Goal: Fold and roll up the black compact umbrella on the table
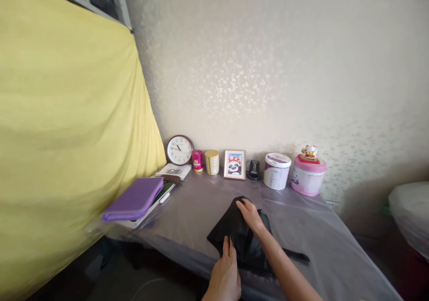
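A black fabric bundle [231,223], with loose folds and a black strap [296,255] trailing to the right, lies near the front edge of the table. I cannot make out what kind of article it is. My right hand [250,214] reaches across from the right and grips its upper part, fingers curled over the cloth. At the lower near edge, my left hand [225,267] holds the fabric with fairly straight fingers; its thumb is hidden. The underside of the bundle is out of sight.
A plastic-covered table [187,211] bears a purple folder [134,198] at left. Along the wall stand a clock [180,150], a pink can [197,161], a yellow-lidded canister [212,162], a picture frame [234,165], a black stand [254,170] and two tubs [277,173]. A yellow curtain [67,127] hangs left.
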The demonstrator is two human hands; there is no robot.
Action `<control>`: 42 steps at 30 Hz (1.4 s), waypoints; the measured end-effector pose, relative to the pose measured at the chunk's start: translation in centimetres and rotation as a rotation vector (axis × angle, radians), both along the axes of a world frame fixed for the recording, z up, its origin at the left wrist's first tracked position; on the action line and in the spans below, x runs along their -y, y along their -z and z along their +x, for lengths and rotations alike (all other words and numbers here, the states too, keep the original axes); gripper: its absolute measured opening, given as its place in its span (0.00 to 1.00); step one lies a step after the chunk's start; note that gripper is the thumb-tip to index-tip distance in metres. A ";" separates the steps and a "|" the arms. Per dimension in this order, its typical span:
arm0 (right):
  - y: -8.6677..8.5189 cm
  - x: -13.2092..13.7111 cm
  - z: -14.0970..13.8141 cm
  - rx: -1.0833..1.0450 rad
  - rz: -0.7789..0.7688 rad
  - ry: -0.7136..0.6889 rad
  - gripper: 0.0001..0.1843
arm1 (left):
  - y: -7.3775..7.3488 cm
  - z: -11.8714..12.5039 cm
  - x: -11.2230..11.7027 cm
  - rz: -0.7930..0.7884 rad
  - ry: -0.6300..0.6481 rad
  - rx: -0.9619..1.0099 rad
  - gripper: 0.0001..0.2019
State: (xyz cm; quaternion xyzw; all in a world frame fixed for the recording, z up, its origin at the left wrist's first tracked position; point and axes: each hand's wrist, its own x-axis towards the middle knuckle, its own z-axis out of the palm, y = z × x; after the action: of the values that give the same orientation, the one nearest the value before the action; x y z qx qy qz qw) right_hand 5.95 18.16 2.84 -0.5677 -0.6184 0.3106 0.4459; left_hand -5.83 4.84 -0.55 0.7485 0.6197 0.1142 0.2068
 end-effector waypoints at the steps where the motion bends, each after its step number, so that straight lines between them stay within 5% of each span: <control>1: 0.3 -0.1 -0.4 0.019 -0.024 0.006 0.23 | 0.1 -0.1 0.0 0.002 0.003 -0.005 0.38; 8: 1.7 -0.5 -1.6 0.059 -0.130 -0.036 0.24 | 0.5 -0.3 -0.2 0.022 -0.001 -0.039 0.35; 16: 1.8 -0.1 -1.0 0.024 -0.180 -0.144 0.31 | -0.9 -0.5 1.7 0.045 -0.100 0.012 0.34; 22: 1.1 0.3 -1.1 0.079 -0.163 -0.172 0.25 | -2.9 0.1 1.9 0.066 0.055 -0.121 0.43; 28: 0.1 1.6 -1.3 0.272 -0.019 -0.229 0.14 | -3.0 0.6 0.6 -0.094 0.070 -0.211 0.48; 35: 0.8 5.3 0.1 0.429 0.487 -0.394 0.15 | -1.0 0.8 0.1 -0.070 0.056 -0.235 0.45; 42: 2.9 -0.9 2.0 0.595 0.500 -0.274 0.16 | 0.3 1.0 -0.7 -0.067 -0.001 -0.298 0.41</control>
State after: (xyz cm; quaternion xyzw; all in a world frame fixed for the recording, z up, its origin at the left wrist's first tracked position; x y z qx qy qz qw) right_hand 7.94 19.03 -0.03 -0.4195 -0.8465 0.0296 0.3265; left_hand -4.84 5.54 -0.84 0.7495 0.6473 -0.0188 0.1376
